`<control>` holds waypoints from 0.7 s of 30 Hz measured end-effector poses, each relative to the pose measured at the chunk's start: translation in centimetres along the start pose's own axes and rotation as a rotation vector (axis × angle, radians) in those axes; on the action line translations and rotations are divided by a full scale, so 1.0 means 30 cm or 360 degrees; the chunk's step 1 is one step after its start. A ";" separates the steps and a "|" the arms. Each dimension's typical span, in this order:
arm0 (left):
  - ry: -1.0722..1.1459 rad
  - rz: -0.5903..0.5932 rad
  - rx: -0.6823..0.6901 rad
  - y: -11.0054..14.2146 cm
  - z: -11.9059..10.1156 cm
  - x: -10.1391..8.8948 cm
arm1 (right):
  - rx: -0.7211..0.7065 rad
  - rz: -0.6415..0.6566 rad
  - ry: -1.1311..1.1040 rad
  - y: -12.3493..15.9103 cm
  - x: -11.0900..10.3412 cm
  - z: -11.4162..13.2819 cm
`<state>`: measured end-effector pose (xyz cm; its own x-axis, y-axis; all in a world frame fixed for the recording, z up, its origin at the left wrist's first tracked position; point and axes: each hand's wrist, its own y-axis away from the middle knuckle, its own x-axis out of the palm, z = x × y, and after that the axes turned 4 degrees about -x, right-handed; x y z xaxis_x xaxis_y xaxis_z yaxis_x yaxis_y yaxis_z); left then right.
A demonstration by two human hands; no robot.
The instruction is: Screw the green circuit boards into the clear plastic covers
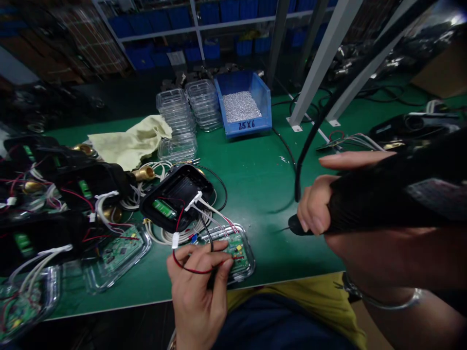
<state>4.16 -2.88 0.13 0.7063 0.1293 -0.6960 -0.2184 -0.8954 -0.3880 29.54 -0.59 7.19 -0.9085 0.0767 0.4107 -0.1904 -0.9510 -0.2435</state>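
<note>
My right hand (316, 206) is wrapped round a black electric screwdriver (386, 189), its thin bit pointing left just above the table. My left hand (200, 287) has thumb and fingers pinched together on a red and black wire (195, 270) at the left side of a green circuit board (239, 248). That board lies in a clear plastic cover (250, 262) near the table's front edge. White wires with a white connector (194, 200) run from the board to an open black housing (186, 184) behind it. What lies beneath my left fingers is hidden.
More black housings (87, 182) with boards and wires crowd the left. Clear covers (177, 116) are stacked at the back, beside a yellow cloth (131, 141) and a blue bin (244, 129) of small metal pieces. A black cable (310, 146) hangs before grey posts (324, 63).
</note>
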 end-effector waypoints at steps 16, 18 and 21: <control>0.0005 0.0094 0.0024 -0.005 0.013 0.015 | 0.0006 0.0027 0.0082 -0.001 -0.004 0.002; 0.0003 0.0092 0.0027 -0.005 0.015 0.018 | 0.0002 -0.0011 0.0050 0.004 -0.007 0.001; -0.0006 0.0091 0.0040 -0.004 0.019 0.024 | 0.0020 0.0009 0.0053 0.007 -0.007 -0.003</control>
<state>4.30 -2.43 -0.67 0.6898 0.0795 -0.7196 -0.2754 -0.8904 -0.3623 29.65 -0.78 6.97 -0.9216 0.0810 0.3795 -0.1807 -0.9551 -0.2348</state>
